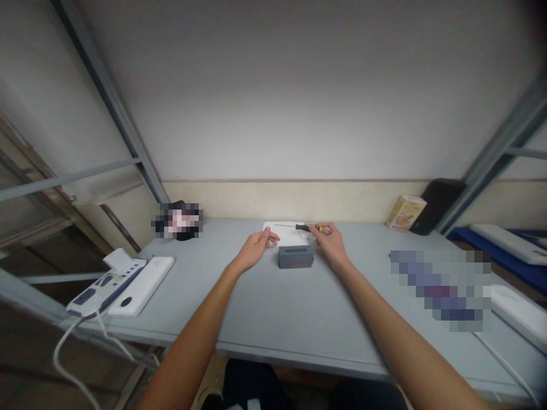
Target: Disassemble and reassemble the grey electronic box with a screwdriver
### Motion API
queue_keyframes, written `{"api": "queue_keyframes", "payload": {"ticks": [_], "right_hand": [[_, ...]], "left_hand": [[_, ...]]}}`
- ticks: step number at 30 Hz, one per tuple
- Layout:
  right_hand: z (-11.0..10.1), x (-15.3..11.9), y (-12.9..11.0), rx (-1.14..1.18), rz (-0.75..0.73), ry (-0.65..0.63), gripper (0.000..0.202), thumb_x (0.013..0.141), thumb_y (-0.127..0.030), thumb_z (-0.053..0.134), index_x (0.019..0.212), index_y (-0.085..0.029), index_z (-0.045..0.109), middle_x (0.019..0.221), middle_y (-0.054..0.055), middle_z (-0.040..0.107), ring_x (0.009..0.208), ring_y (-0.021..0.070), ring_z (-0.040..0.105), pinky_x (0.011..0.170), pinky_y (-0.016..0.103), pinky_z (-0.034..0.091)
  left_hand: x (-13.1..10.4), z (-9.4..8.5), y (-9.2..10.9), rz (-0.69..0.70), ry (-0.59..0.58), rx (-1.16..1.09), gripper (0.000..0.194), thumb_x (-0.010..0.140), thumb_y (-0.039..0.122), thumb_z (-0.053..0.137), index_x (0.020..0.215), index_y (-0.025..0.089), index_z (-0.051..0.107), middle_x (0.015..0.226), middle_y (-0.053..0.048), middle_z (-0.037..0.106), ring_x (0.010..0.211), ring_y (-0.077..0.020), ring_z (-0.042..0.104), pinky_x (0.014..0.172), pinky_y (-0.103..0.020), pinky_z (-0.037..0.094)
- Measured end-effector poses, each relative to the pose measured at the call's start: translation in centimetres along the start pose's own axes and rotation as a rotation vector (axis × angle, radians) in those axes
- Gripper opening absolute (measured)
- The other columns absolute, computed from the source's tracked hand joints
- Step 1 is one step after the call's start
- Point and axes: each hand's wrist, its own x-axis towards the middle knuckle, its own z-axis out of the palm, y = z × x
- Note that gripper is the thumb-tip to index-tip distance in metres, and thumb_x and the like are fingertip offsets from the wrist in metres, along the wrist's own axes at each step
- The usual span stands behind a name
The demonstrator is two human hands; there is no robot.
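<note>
My right hand [328, 240] grips a screwdriver [302, 227] by its dark handle with yellow parts. The thin shaft lies nearly level and points left. Below it, on the desk, stands a small dark grey box [296, 257] with a row of vent slots along its upper side. My left hand [257, 246] is just left of the box, apart from it, fingers loosely bent and holding nothing visible. Behind the box lies a white sheet [284, 233], partly covered by the box and the screwdriver. A small clear item by my right fingers is too blurred to name.
On the left of the grey desk [256, 313] are a power strip [106, 290] with a cable and a white flat device [143, 285]. A yellowish carton [405, 213] and a black case [438, 205] lean at the back right. Pixelated items flank both sides; metal posts frame the desk.
</note>
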Motion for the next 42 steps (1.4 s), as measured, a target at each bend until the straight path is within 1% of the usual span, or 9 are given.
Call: {"api": "queue_keyframes", "payload": {"ticks": [3,6,10,16,21,25,32,37,42], "right_hand": [[0.6,-0.6,0.1,0.000,-0.003,-0.095,0.056,0.056,-0.055,0.088,0.090,-0.020,0.061,0.080,0.002,0.073,0.050,0.0096,0.053,0.047,0.022,0.038],[1.0,-1.0,0.1,0.008,-0.008,-0.156,0.057,0.053,-0.054,0.090,0.088,-0.020,0.061,0.080,0.004,0.073,0.063,0.0159,0.064,0.054,0.025,0.045],[1.2,-1.2,0.1,0.008,-0.022,-0.163,0.058,0.050,-0.053,0.091,0.087,-0.020,0.060,0.079,0.004,0.072,0.065,0.0172,0.065,0.055,0.025,0.045],[1.0,-0.9,0.2,0.013,-0.039,-0.130,0.058,0.052,-0.054,0.090,0.088,-0.020,0.060,0.086,0.006,0.073,0.077,0.0194,0.068,0.065,0.027,0.049],[0.9,-0.8,0.1,0.015,-0.014,-0.111,0.060,0.054,-0.057,0.088,0.091,-0.020,0.061,0.088,0.007,0.075,0.075,0.0185,0.067,0.061,0.026,0.046],[0.8,-1.0,-0.3,0.011,0.007,-0.124,0.059,0.055,-0.058,0.088,0.093,-0.019,0.062,0.090,0.007,0.076,0.068,0.0166,0.064,0.054,0.024,0.041],[0.8,-1.2,-0.7,0.011,0.015,-0.157,0.057,0.058,-0.057,0.087,0.093,-0.019,0.062,0.088,0.006,0.076,0.061,0.0137,0.059,0.051,0.023,0.037],[0.8,-1.2,-0.7,0.007,0.008,-0.156,0.058,0.059,-0.059,0.086,0.094,-0.019,0.062,0.089,0.007,0.076,0.061,0.0135,0.059,0.052,0.023,0.038],[0.7,-1.1,-0.7,-0.012,-0.002,-0.160,0.057,0.061,-0.058,0.085,0.095,-0.018,0.062,0.085,0.005,0.075,0.056,0.0112,0.053,0.050,0.023,0.034]], "left_hand": [[0.5,-0.5,-1.1,0.000,0.217,0.091,0.062,0.104,0.053,0.024,0.095,0.015,0.073,0.090,-0.008,0.072,0.086,-0.0199,0.063,0.086,-0.031,0.048],[0.5,-0.9,-2.2,0.021,0.310,0.280,0.055,0.105,0.046,0.028,0.094,0.017,0.073,0.095,-0.008,0.073,0.096,-0.0220,0.064,0.094,-0.035,0.046],[0.4,-0.8,-2.9,0.050,0.295,0.453,0.049,0.105,0.038,0.029,0.095,0.018,0.073,0.097,-0.008,0.073,0.097,-0.0231,0.064,0.095,-0.038,0.046],[0.3,-0.5,-3.0,0.066,0.259,0.489,0.044,0.105,0.032,0.032,0.098,0.018,0.073,0.100,-0.009,0.072,0.099,-0.0237,0.062,0.095,-0.039,0.046],[0.2,-0.4,-3.2,0.090,0.253,0.528,0.026,0.099,0.031,0.049,0.104,0.019,0.072,0.098,-0.008,0.069,0.097,-0.0236,0.060,0.092,-0.037,0.047],[0.1,-0.3,-3.5,0.106,0.234,0.508,0.024,0.095,0.031,0.058,0.113,0.020,0.070,0.101,-0.008,0.066,0.098,-0.0231,0.058,0.093,-0.037,0.047],[0.3,-0.3,-3.9,0.145,0.202,0.472,0.018,0.096,0.029,0.057,0.100,0.019,0.072,0.096,-0.006,0.068,0.092,-0.0214,0.059,0.090,-0.035,0.046],[0.3,-0.2,-3.6,0.140,0.227,0.461,0.018,0.096,0.027,0.056,0.097,0.019,0.072,0.093,-0.005,0.068,0.088,-0.0201,0.059,0.086,-0.033,0.046],[0.2,-0.1,-3.3,0.134,0.252,0.468,0.017,0.094,0.026,0.055,0.096,0.019,0.071,0.089,-0.004,0.067,0.083,-0.0191,0.058,0.082,-0.031,0.046]]}}
